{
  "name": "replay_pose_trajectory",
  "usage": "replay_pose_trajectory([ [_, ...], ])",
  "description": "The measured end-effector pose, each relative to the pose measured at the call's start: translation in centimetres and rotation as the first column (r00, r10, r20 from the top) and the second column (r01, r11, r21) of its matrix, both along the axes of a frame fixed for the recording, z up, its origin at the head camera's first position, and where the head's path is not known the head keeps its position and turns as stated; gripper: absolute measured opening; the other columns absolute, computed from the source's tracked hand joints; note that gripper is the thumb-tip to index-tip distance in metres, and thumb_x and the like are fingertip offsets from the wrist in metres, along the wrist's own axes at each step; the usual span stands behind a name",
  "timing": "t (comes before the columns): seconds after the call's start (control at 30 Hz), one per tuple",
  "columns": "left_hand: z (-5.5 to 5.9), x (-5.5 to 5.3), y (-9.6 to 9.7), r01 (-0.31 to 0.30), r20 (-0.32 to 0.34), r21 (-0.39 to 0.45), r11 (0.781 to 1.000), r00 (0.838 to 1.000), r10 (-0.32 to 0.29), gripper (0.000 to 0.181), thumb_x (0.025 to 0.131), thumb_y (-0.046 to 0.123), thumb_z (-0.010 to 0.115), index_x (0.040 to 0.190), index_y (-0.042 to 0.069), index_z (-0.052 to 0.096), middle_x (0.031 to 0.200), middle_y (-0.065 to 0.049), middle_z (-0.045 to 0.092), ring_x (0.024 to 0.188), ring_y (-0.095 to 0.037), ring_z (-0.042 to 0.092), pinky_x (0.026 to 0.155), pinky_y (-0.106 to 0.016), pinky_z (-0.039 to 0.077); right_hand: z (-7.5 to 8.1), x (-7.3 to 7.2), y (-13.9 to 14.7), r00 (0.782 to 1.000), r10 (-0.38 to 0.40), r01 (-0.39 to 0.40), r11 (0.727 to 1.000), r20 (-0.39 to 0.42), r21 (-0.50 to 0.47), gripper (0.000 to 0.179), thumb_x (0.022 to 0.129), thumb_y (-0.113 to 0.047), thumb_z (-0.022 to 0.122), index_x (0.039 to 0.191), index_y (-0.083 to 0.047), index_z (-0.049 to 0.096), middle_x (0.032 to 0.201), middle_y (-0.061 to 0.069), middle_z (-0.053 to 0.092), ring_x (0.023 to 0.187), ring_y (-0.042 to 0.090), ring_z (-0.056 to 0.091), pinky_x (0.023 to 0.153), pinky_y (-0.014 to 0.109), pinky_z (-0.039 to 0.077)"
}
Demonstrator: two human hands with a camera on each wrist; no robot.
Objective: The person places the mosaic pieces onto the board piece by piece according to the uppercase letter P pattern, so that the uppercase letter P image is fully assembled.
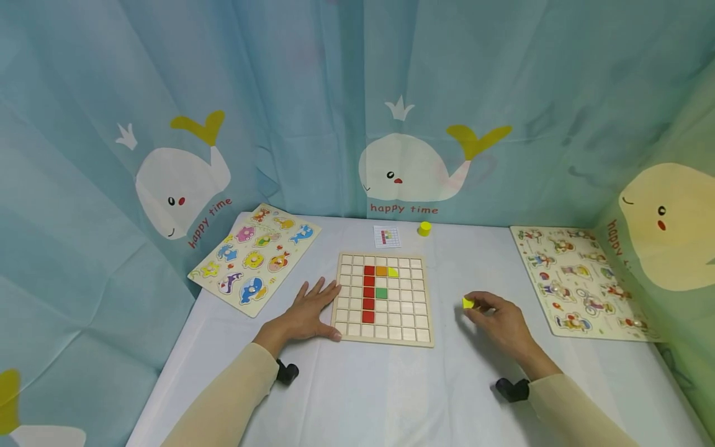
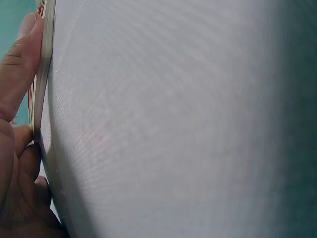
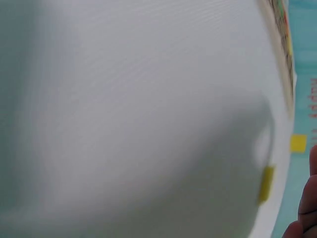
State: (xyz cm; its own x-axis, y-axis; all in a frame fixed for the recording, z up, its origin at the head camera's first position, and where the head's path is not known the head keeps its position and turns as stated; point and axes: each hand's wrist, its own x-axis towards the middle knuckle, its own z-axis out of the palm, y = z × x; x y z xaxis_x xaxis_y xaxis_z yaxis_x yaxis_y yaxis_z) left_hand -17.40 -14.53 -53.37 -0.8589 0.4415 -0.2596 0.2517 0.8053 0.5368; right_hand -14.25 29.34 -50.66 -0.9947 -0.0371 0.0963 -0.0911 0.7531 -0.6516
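Observation:
A wooden grid board [image 1: 391,335] lies flat on the table. It carries a column of several red tiles [image 1: 368,293], an orange tile [image 1: 382,271], a green tile [image 1: 382,293] and a rounded yellow tile [image 1: 393,272]. Along the board's left edge rests my left hand [image 1: 304,315], fingers spread, thumb at the lower left corner; the left wrist view shows the thumb [image 2: 22,64] against the board's side. To the right of the board, my right hand [image 1: 499,323] pinches a small yellow piece [image 1: 468,303] between thumb and forefinger. Only part of those fingers [image 3: 308,208] enters the right wrist view.
Behind the board lie a small printed pattern card [image 1: 386,236] and a yellow cylinder [image 1: 424,229]. An animal peg puzzle [image 1: 254,259] is at the left, a second picture puzzle [image 1: 581,279] at the right. A whale-print curtain [image 1: 313,112] stands round the table.

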Motion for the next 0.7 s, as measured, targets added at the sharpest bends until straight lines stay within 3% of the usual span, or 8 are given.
replay_pose_trajectory([
  [0.17, -0.1, 0.0, 0.0, 0.001, 0.001, 0.005, 1.0, 1.0, -0.001, 0.121, 0.075, 0.062, 0.088, 0.17, 0.021, 0.025, 0.177, 0.005, 0.016, 0.166, -0.021, -0.002, 0.135, -0.047, -0.009, 0.6, -1.6, -2.7, 1.0, 0.029, -0.029, 0.999, 0.005, -0.033, 0.03, 0.095, -0.016, 0.078, 0.123, -0.006, 0.074, 0.107, 0.011, 0.075, 0.097, 0.023, 0.061, 0.073, 0.026, 0.048],
  [0.33, 0.0, 0.0, -0.1, -0.001, -0.001, 0.012, 1.0, 1.0, 0.001, 0.121, 0.075, 0.061, 0.088, 0.17, 0.021, 0.025, 0.177, 0.005, 0.017, 0.166, -0.021, -0.001, 0.135, -0.047, -0.009, 0.9, -3.2, -5.9, 0.997, 0.058, -0.053, 0.995, 0.06, -0.079, 0.032, 0.094, -0.016, 0.078, 0.124, -0.005, 0.074, 0.111, 0.013, 0.072, 0.103, 0.029, 0.06, 0.078, 0.032, 0.047],
  [0.7, 0.0, 0.0, -0.1, -0.001, 0.004, 0.014, 1.0, 1.0, 0.001, 0.12, 0.075, 0.059, 0.089, 0.17, 0.022, 0.025, 0.177, 0.005, 0.016, 0.166, -0.02, -0.002, 0.135, -0.046, -0.01, -0.5, -5.1, -10.6, 0.979, 0.159, -0.142, 0.98, 0.125, -0.139, 0.028, 0.095, -0.018, 0.078, 0.121, -0.01, 0.075, 0.103, 0.006, 0.069, 0.095, 0.023, 0.059, 0.082, 0.034, 0.051],
])
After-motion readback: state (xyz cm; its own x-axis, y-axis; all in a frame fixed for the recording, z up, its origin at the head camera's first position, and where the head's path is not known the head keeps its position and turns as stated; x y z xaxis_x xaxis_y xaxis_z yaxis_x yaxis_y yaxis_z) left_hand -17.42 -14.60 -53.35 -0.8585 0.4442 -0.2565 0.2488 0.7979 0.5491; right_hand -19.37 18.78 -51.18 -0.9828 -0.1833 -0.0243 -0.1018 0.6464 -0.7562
